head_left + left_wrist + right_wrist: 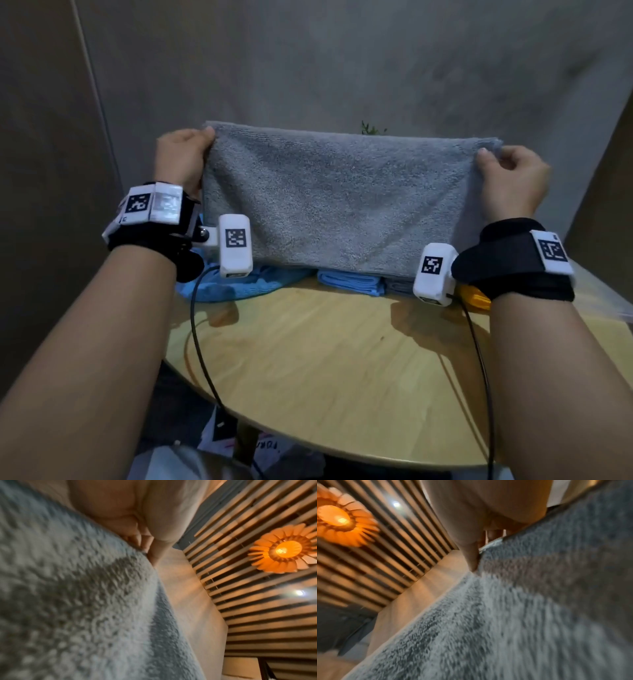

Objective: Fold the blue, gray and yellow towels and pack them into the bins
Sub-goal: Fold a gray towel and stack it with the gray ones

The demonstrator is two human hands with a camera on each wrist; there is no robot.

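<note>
A gray towel [335, 202] hangs stretched in the air above the round wooden table [335, 370]. My left hand [185, 154] pinches its upper left corner and my right hand [507, 174] pinches its upper right corner. Both wrist views show the gray towel [72, 608] [530, 608] close up, with my fingers [152, 553] [472, 558] curled on its edge. Below the hanging towel lie a loose blue towel [233, 286], a folded blue towel [349, 282], a folded gray towel [399, 286] and a yellow towel [474, 296], mostly hidden by my right wrist.
A wall stands close behind the table. A clear plastic bin edge [609, 291] shows at the far right. Cables [198, 342] run from my wrist cameras across the table's front. A lit orange ceiling lamp [284, 550] hangs overhead.
</note>
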